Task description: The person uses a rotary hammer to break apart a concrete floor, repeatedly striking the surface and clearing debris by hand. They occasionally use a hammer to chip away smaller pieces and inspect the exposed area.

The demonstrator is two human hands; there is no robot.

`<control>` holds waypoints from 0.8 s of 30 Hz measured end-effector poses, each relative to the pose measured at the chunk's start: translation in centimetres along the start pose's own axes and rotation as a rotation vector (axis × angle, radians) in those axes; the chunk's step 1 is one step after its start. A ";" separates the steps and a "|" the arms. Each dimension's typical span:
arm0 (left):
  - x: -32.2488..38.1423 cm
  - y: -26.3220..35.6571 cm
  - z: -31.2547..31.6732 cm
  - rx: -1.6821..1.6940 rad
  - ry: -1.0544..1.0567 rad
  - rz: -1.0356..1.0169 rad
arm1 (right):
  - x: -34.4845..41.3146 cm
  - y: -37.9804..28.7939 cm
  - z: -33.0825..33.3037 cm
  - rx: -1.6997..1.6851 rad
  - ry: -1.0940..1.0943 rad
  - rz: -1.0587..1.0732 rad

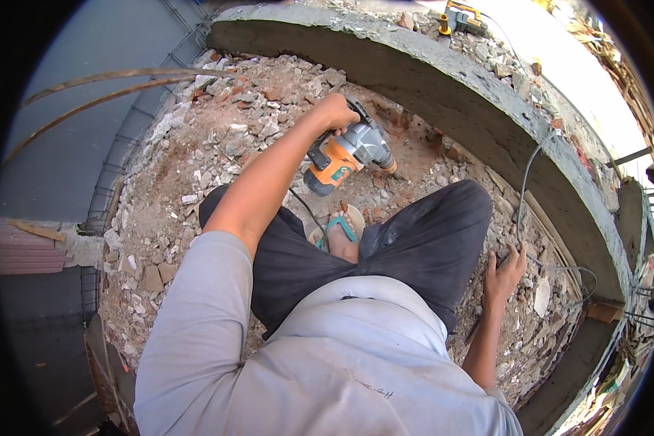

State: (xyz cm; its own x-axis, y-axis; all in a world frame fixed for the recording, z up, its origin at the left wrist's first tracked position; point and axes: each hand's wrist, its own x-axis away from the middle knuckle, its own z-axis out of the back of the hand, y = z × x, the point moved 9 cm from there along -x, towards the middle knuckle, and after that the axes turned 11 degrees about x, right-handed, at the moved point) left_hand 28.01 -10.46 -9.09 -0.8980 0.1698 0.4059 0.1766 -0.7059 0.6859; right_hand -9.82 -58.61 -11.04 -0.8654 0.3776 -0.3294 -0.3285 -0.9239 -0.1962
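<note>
My left hand (339, 113) is closed around the black handle of an orange and grey rotary hammer (354, 152). The tool lies tilted over the rubble beyond my feet, its short nose towards the lower right. Whether a bit is fitted cannot be told. A dark cord (308, 210) runs from its rear end towards my sandalled foot (346, 234). At the right, my right hand (507, 275) rests on the rubble beside my knee, fingers apart. A grey cable (522, 201) passes by its fingertips; whether they touch it is unclear.
Broken concrete and brick rubble (196, 147) surrounds me. A curved-looking concrete beam (441, 87) borders it, with a yellow and grey power tool (465, 20) beyond. Wooden strips (550, 234) lie along the beam at right. Steel rebar cages (117, 147) and two long strips (103, 101) are at left.
</note>
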 end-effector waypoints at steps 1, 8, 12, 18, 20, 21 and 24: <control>0.0 -0.1 -0.1 0.013 0.006 -0.011 | 0.3 0.0 0.2 -0.012 0.013 0.005; 2.6 -1.5 -0.3 -0.086 0.028 0.034 | 3.3 -3.8 0.4 0.042 -0.011 0.186; 3.7 -2.2 -0.6 -0.078 0.039 0.049 | 4.4 -5.2 -1.4 -0.037 -0.107 0.217; 3.7 -4.1 -0.8 0.024 0.011 0.012 | 5.0 -5.0 -2.3 -0.009 -0.152 0.241; 4.1 -4.7 -0.8 0.064 -0.017 0.002 | 4.9 -4.6 -1.6 -0.043 -0.148 0.233; 4.3 -5.0 -0.8 0.077 -0.023 -0.002 | 4.8 -4.5 -1.3 -0.059 -0.146 0.229; 5.0 -6.0 -0.7 0.130 -0.045 -0.007 | 3.9 -3.8 0.0 -0.089 -0.105 0.209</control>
State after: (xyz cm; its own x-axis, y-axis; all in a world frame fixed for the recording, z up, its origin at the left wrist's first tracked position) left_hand 22.23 -5.83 -11.61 -0.8808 0.2070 0.4259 0.2240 -0.6103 0.7599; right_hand -11.93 -53.66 -11.53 -0.9471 0.1665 -0.2742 -0.1081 -0.9704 -0.2158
